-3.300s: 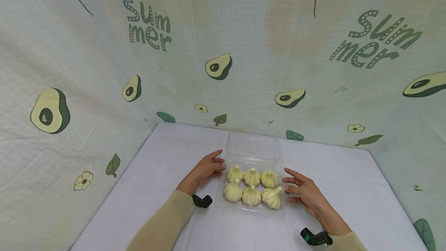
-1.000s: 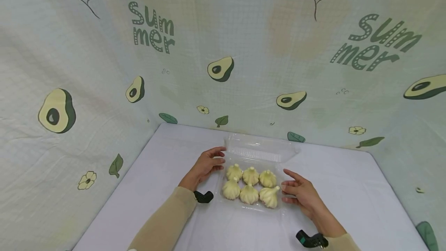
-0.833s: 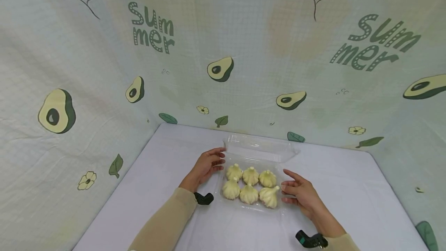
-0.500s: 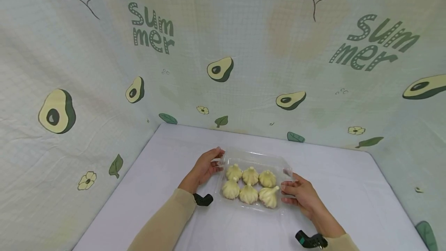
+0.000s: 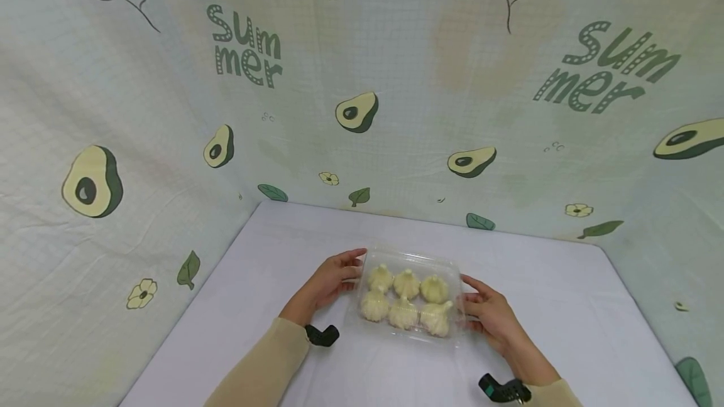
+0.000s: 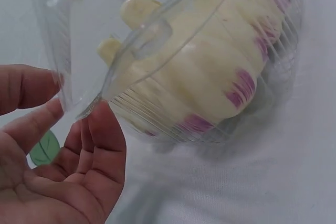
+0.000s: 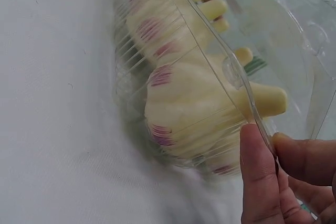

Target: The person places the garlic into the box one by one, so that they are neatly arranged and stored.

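Note:
A clear plastic clamshell container (image 5: 418, 259) stands on the white table, with several garlic bulbs (image 5: 403, 314) in two rows inside. Its lid is down over the bulbs in the head view; in the wrist views it stands tilted, apart from the base rim. My left hand (image 5: 330, 276) is at the left side. In the left wrist view, the left hand's fingers (image 6: 107, 127) hold the rim corner and touch the lid edge. My right hand (image 5: 491, 311) is at the right side, pinching the rim between thumb and finger in the right wrist view. Purple-streaked garlic (image 7: 184, 108) shows through the wall.
A white cloth covers the table (image 5: 294, 231). Fabric walls (image 5: 396, 49) printed with avocados and leaves rise behind it and at both sides. A black wrist camera (image 5: 322, 335) is strapped to the left wrist, another black camera (image 5: 503, 388) to the right.
The lid lay folded back behind the container; it has swung forward and down over the garlic. Both hands guided its sides half a second ago and are now lower at the container's edges.

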Demonstrator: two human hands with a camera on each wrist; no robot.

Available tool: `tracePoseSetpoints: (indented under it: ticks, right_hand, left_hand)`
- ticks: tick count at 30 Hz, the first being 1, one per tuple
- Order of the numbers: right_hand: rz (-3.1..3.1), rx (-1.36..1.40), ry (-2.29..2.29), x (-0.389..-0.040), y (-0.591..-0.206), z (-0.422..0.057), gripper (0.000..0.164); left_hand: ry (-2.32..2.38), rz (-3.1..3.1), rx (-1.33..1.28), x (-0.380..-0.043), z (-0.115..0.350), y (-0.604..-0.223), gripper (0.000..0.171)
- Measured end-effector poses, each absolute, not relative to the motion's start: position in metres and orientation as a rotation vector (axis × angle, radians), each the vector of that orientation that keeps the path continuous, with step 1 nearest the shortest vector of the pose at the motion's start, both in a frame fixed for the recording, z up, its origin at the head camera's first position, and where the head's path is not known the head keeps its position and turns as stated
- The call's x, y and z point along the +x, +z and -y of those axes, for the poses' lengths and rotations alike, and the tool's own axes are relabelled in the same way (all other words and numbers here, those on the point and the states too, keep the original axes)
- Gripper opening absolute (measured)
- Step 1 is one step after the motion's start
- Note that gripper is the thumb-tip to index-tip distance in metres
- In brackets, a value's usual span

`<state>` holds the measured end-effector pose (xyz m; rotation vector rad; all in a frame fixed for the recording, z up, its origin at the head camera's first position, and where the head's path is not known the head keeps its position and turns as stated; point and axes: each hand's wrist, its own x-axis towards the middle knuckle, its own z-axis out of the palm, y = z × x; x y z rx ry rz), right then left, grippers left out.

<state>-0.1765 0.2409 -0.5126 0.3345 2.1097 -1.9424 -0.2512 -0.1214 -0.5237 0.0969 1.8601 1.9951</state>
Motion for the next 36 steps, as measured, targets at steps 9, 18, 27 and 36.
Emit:
tracePoseSetpoints:
  ticks: [9,18,27,36]
  right_hand:
    - [-2.099,0.338,-1.962,-0.175,-0.513,-0.24,0.075]
    - [-2.095,0.343,-1.979,-0.174,-0.514,-0.239,0.074]
    - [-2.108,0.354,-1.966,-0.174,-0.512,-0.238,0.072]
    - [-2.122,0.345,-1.956,-0.175,-0.513,-0.239,0.071]
  left_hand:
    - [1.921,-1.848,0.156,-0.231,0.134,-0.522,0.082]
    - [1.884,-1.776,0.093,-0.202,0.142,-0.524,0.078]
    - [1.86,-1.721,0.076,-0.185,0.144,-0.522,0.044]
    - [1.76,-1.754,0.055,-0.175,0.143,-0.518,0.018]
